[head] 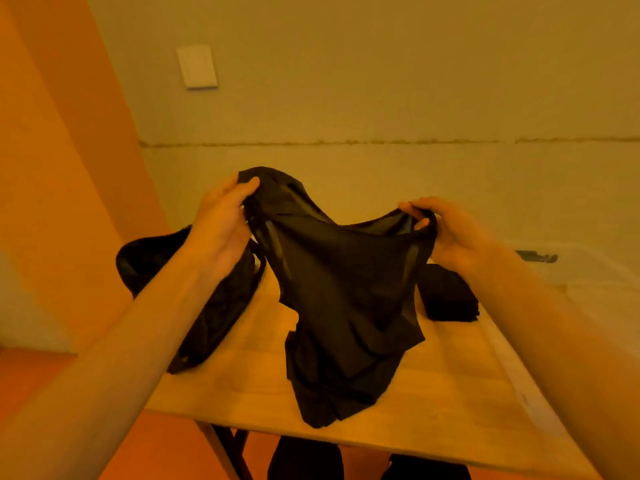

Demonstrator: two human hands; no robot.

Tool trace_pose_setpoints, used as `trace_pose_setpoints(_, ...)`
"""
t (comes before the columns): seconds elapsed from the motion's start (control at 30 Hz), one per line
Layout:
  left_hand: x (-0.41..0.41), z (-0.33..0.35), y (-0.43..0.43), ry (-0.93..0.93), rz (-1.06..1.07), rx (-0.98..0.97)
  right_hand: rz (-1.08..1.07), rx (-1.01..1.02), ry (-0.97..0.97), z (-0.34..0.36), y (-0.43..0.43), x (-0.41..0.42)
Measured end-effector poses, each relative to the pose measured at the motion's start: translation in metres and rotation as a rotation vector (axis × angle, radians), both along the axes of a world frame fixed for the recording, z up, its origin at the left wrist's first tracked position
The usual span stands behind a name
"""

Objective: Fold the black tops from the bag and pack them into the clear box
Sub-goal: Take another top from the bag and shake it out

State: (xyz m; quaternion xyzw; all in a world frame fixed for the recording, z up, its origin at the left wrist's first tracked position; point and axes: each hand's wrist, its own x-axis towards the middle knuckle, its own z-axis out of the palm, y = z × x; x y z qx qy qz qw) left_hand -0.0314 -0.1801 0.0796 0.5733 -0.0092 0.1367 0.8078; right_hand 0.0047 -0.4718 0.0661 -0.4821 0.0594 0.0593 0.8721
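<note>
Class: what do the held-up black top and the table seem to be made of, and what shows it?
Black top: thin, matte, partly sheer fabric, likely a light knit; light shows through near its upper edge, and it drapes limply. Table: pale wood with smooth finish, perhaps laminate; faint plank seams show.

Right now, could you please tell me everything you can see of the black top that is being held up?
The black top is thin and looks slightly sheer where light passes through near its upper edge. It is unfolded and held above the wooden table. The left hand grips one upper corner and the right hand pinches the other. The edge between them sags. The body hangs in loose folds and its lower part lies crumpled on the tabletop.
</note>
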Motion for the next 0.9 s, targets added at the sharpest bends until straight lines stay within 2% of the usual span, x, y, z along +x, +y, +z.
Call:
trace_pose_setpoints(0.1, 0.013, 0.066, 0.01, -0.04, 0.046, -0.007, -0.086, -0.156, -0.13, 0.074, 0.003, 0.015)
trace_pose_setpoints(0.17, 0.014, 0.101, 0.016, -0.07, 0.036, -0.008, -0.09, -0.138, -0.15, 0.113, 0.004, 0.022)
trace_pose_setpoints(0.27, 0.007, 0.133, 0.018, -0.159, 0.015, -0.038, -0.127, -0.215, -0.216, 0.148, -0.001, 0.029)
trace_pose_setpoints(0.33, 0.0, 0.143, 0.021, -0.17, 0.013, 0.006, -0.165, -0.293, -0.299, 0.161, -0.005, 0.03)
trace_pose_setpoints(0.4, -0.013, 0.146, 0.026, -0.079, 0.102, 0.208, -0.142, -0.276, -0.402, 0.17, -0.005, 0.027)
trace_pose_setpoints(0.47, -0.018, 0.138, 0.032, -0.04, 0.424, 0.688, -0.009, -0.25, -0.541, 0.179, -0.003, 0.022)
trace_pose_setpoints(0.5, -0.02, 0.135, 0.029, -0.12, 0.631, 0.891, 0.102, -0.272, -0.618, 0.184, -0.003, 0.02)
trace_pose_setpoints(0.53, -0.023, 0.133, 0.019, -0.243, 0.731, 0.973, 0.231, -0.329, -0.679, 0.189, -0.002, 0.017)
trace_pose_setpoints(0.57, -0.024, 0.131, 0.004, -0.323, 0.667, 0.956, 0.36, -0.419, -0.713, 0.193, -0.001, 0.014)
trace_pose_setpoints(0.6, -0.02, 0.13, -0.014, -0.333, 0.485, 0.888, 0.474, -0.533, -0.735, 0.198, 0.001, 0.011)
trace_pose_setpoints(0.67, -0.01, 0.129, -0.053, -0.224, 0.003, 0.7, 0.601, -0.746, -0.759, 0.205, 0.005, 0.007)
trace_pose_setpoints(0.73, -0.004, 0.126, -0.086, -0.143, -0.33, 0.535, 0.6, -0.855, -0.788, 0.209, 0.006, 0.004)
trace_pose_setpoints(0.9, -0.008, 0.117, -0.133, -0.073, -0.548, 0.174, 0.574, -0.904, -0.774, 0.196, -0.012, -0.002)
